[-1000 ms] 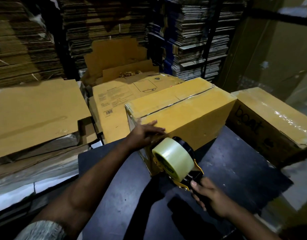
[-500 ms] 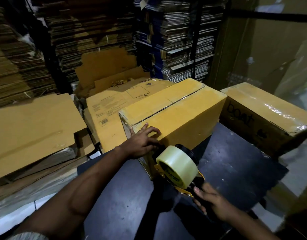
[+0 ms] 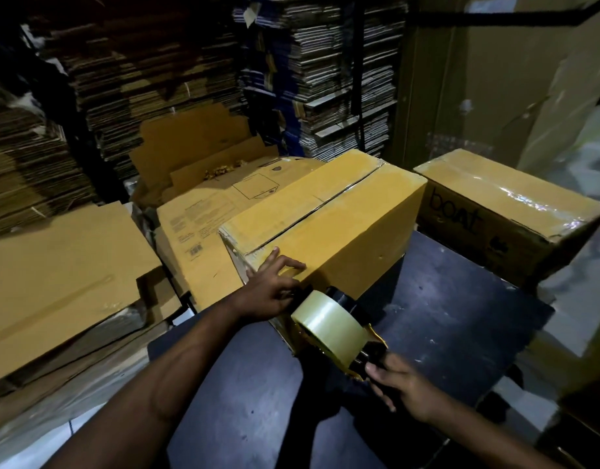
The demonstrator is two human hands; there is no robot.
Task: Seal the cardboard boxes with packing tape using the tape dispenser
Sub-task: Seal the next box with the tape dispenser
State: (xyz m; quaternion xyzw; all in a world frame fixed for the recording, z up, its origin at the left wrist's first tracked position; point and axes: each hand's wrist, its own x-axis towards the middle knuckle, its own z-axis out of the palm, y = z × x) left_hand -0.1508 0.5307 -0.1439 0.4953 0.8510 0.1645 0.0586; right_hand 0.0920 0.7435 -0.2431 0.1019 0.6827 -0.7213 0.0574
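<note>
A brown cardboard box (image 3: pixel 346 225) stands on a dark table (image 3: pixel 444 316), its top flaps closed with a dark seam between them. My left hand (image 3: pixel 271 289) presses on the box's near top corner, fingers bent over the edge. My right hand (image 3: pixel 398 384) grips the handle of a yellow tape dispenser (image 3: pixel 366 350). Its roll of clear tape (image 3: pixel 329 324) sits against the box's near end face, just below my left hand.
A second box (image 3: pixel 505 214) printed "boat", with shiny tape on top, stands at the right. Flat cardboard sheets (image 3: pixel 54 282) lie at the left and a printed flattened carton (image 3: pixel 207 218) behind the box. Tall stacks of flattened cartons (image 3: pixel 308 69) fill the back.
The dispenser and my right hand have shifted slightly along the box's near end. My left hand stays on the corner with its fingers more curled. The view has tilted upward.
</note>
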